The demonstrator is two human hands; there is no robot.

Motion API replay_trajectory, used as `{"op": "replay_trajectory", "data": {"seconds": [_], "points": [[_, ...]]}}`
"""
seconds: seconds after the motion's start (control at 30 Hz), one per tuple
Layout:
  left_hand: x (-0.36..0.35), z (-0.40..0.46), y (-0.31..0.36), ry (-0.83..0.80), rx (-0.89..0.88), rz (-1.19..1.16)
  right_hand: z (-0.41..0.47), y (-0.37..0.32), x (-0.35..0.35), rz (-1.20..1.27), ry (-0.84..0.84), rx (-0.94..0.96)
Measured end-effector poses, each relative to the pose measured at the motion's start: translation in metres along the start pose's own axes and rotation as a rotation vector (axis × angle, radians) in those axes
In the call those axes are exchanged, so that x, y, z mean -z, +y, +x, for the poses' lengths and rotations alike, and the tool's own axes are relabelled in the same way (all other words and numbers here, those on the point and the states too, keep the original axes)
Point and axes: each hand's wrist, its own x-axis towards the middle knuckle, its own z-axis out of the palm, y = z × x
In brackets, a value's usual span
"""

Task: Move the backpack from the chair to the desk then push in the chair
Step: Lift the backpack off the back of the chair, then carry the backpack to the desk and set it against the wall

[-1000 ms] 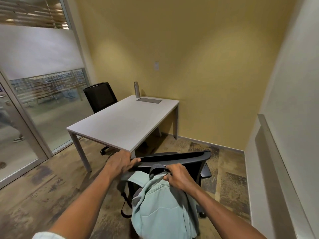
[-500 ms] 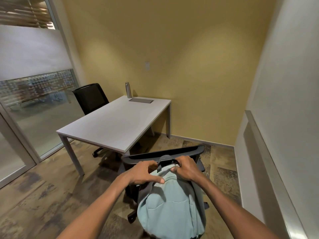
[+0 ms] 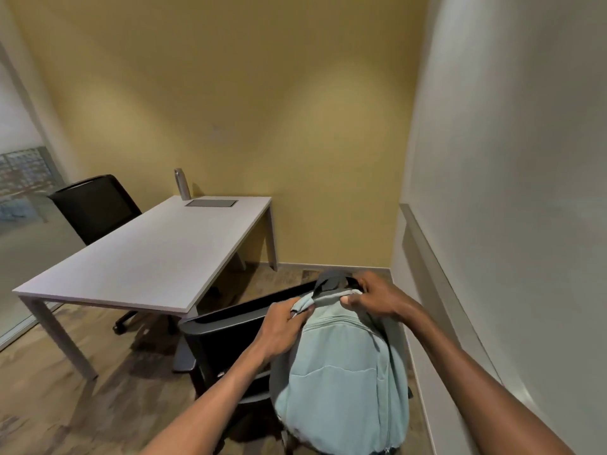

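A pale teal backpack (image 3: 341,382) stands upright at the black office chair (image 3: 226,323), covering the chair's right side. My left hand (image 3: 279,326) grips the fabric at the backpack's top left corner. My right hand (image 3: 377,295) is closed around the top by the grey carry handle (image 3: 328,279). The white desk (image 3: 147,251) stands to the left and beyond the chair, apart from it. The chair's seat is hidden behind the backrest, my arms and the bag.
A metal bottle (image 3: 182,184) and a flat grey panel (image 3: 211,203) sit at the desk's far end. A second black chair (image 3: 95,206) stands behind the desk. A white wall with a ledge (image 3: 437,257) runs close on the right. A glass partition is at the left.
My left hand left the chair's backrest and took hold of the backpack's top. The view has swung right, and the bag now sits further right in the frame.
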Motion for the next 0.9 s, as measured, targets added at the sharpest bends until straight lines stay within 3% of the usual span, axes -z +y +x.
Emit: {"op": "replay_trajectory", "data": {"seconds": [0.2, 0.33, 0.47, 0.67, 0.9], "points": [[-0.021, 0.028, 0.057, -0.031, -0.014, -0.147, -0.033, 0.006, 0.058, -0.029, 0.057, -0.046], [-0.028, 0.043, 0.089, 0.000, -0.018, -0.201, -0.061, 0.015, 0.088, 0.078, 0.163, -0.111], [-0.028, 0.057, 0.109, 0.009, -0.024, -0.228, -0.094, 0.036, 0.095, 0.164, 0.111, -0.220], [-0.031, 0.077, 0.133, -0.012, -0.052, -0.332, -0.093, 0.052, 0.073, 0.255, 0.565, -0.236], [-0.023, 0.107, 0.149, -0.013, -0.154, -0.392, -0.076, 0.040, 0.090, 0.265, 0.760, -0.179]]}}
